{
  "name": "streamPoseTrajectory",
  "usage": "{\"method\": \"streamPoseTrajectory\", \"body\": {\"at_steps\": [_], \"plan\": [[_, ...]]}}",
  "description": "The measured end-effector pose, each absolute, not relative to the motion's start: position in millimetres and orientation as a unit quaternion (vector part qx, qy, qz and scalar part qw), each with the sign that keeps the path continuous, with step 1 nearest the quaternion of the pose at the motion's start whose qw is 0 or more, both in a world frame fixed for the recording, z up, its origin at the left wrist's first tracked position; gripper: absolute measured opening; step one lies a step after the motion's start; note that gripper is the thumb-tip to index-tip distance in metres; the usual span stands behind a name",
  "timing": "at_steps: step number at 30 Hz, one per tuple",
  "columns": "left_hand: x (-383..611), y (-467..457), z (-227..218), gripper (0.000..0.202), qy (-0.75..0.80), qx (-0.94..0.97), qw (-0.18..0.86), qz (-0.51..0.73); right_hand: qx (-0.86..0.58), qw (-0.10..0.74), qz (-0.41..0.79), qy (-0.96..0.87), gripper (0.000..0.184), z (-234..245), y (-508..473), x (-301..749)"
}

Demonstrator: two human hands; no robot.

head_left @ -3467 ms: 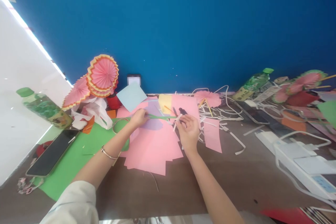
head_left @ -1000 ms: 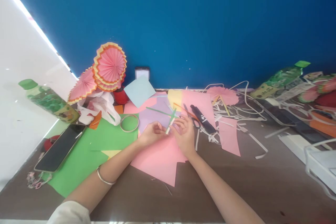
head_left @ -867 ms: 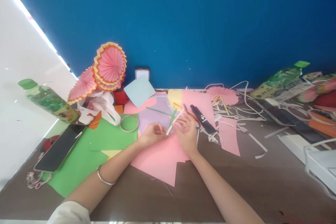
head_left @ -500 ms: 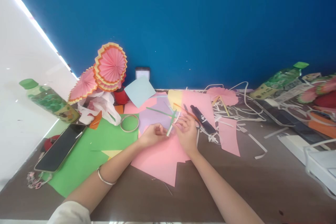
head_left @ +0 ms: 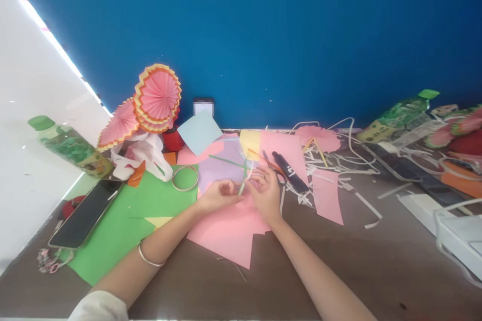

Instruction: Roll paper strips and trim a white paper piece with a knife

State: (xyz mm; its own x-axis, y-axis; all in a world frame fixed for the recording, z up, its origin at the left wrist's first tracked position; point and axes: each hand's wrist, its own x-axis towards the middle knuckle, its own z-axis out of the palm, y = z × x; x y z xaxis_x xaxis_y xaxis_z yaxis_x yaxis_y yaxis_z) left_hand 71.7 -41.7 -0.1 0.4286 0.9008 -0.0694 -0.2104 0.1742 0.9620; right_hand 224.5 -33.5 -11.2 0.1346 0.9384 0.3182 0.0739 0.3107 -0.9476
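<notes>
Over the pink paper (head_left: pixel 229 235), my left hand (head_left: pixel 218 195) pinches the lower end of a narrow green-and-white paper strip (head_left: pixel 241 188). My right hand (head_left: pixel 266 193) is closed at the strip's upper part, its thumb and fingertips together and its other fingers bent. Fingers partly hide the strip. Just behind it, a thin green strip (head_left: pixel 226 160) lies across purple paper (head_left: pixel 211 173). Scissors (head_left: pixel 280 176) and a black tube-like object (head_left: pixel 289 172) with white lettering lie right of my right hand.
Green paper (head_left: pixel 150 193) bears a ring-shaped bangle (head_left: pixel 185 178); a phone (head_left: pixel 86 213) lies at its left edge. Pleated paper fans (head_left: pixel 160 95) stand at the back left beside a green-capped bottle (head_left: pixel 71 148). White strip scraps (head_left: pixel 307 198) and a white power strip (head_left: pixel 422 213) are rightward.
My right hand's fingertips have come closer to my left hand, and more of the strip's upper part is covered. My left hand stays nearly in place.
</notes>
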Motion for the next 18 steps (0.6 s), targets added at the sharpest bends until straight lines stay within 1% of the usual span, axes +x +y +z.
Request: {"method": "streamPoseTrajectory", "body": {"at_steps": [4, 8, 11, 18], "plan": [[76.3, -38.9, -1.3, 0.044, 0.348, 0.464, 0.682, 0.446, -0.448, 0.593, 0.382, -0.549, 0.044, -9.5, -36.8, 221.4], [78.4, -35.9, -11.5, 0.041, 0.368, 0.476, 0.652, 0.461, -0.439, 0.589, 0.380, -0.563, 0.044, -8.3, -39.6, 219.8], [77.0, -36.0, -15.7, 0.039, 0.362, 0.491, 0.651, 0.452, -0.428, 0.598, 0.373, -0.566, 0.046, -6.0, -40.2, 220.5], [75.8, -39.7, -11.1, 0.038, 0.360, 0.513, 0.653, 0.425, -0.439, 0.633, 0.367, -0.521, 0.035, -0.4, -38.6, 221.4]]}}
